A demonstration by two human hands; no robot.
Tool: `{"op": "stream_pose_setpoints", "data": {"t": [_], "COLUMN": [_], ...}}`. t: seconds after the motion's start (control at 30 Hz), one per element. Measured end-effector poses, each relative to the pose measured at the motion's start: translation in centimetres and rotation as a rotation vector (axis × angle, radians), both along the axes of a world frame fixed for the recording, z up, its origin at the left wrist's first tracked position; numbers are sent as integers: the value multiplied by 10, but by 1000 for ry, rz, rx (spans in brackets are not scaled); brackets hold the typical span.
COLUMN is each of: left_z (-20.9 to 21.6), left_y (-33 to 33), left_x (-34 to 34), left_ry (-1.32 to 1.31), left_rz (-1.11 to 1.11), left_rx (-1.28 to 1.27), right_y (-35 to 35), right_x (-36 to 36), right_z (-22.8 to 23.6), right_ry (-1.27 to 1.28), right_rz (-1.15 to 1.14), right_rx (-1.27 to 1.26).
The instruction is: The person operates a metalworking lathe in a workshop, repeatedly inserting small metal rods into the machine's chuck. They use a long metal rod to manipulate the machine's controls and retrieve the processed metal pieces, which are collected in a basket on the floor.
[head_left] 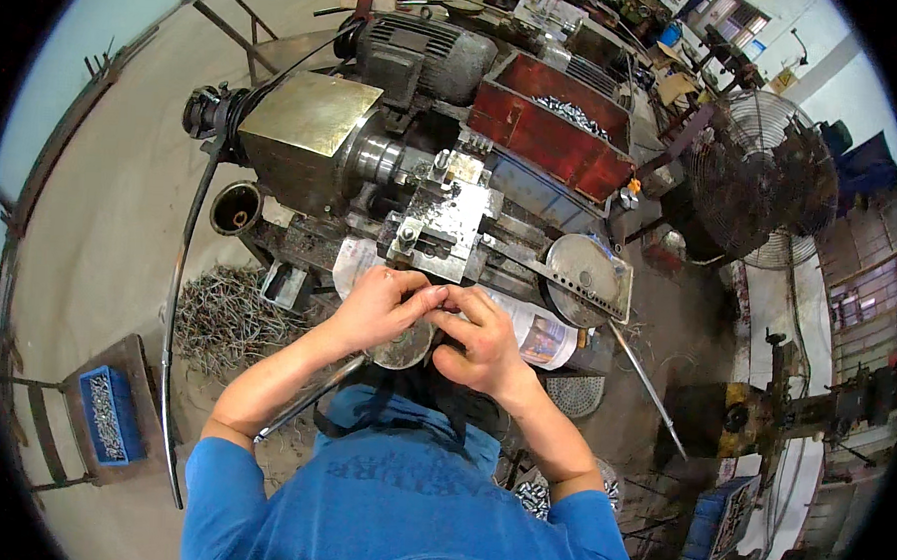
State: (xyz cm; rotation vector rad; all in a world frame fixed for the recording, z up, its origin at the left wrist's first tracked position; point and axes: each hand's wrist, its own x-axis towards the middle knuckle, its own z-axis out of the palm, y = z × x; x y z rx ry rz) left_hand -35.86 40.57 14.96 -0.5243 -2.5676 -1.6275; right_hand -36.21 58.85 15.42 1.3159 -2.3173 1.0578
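Observation:
Both hands meet in front of the small metal lathe, just below its tool slide point(441, 220). My left hand point(392, 303) has its fingers pinched together, and the fingertips of my right hand point(476, 331) press against them. Whatever lies between the fingers is too small or hidden to make out. Under the hands sits a round metal dish or handwheel point(402, 350). The spindle chuck point(376, 160) is beyond my left hand, beside the brass-coloured headstock cover point(311, 112).
A red metal bin point(540, 134) with small metal parts stands behind the lathe, near a motor point(423, 54). Metal shavings point(229, 320) heap on the floor at left. A blue crate point(109, 415) of parts rests farther left. A caged fan point(758, 178) stands at right.

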Motion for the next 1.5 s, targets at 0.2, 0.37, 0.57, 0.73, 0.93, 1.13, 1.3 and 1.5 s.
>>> {"op": "stream_pose_setpoints", "data": {"t": [0.2, 0.37, 0.57, 0.73, 0.93, 1.13, 1.3, 1.5], "left_z": [10, 36, 19, -29, -65, -90, -101, -115], "left_y": [-18, -69, -205, -300, -287, -280, -292, -449], "left_x": [-11, -11, 34, 111, 166, 151, 156, 159], "left_ry": [112, 26, 37, -108, -336, -288, -368, -138], "left_rz": [58, 27, 579, 860, 803, 913, 983, 1002], "left_rx": [-63, -104, -129, -581, -420, -551, -738, -1348], "right_y": [-13, -39, -81, -108, -110, -110, -116, -114], "right_x": [-25, -64, -155, -193, -201, -198, -201, -201], "right_z": [22, 37, 13, -19, -31, -27, -32, -31], "right_ry": [44, 76, 320, 366, 324, 202, 228, 156], "right_rz": [102, 205, -95, -197, -166, -108, -67, -103], "right_rx": [127, 187, 606, 775, 751, 690, 599, 551]}}
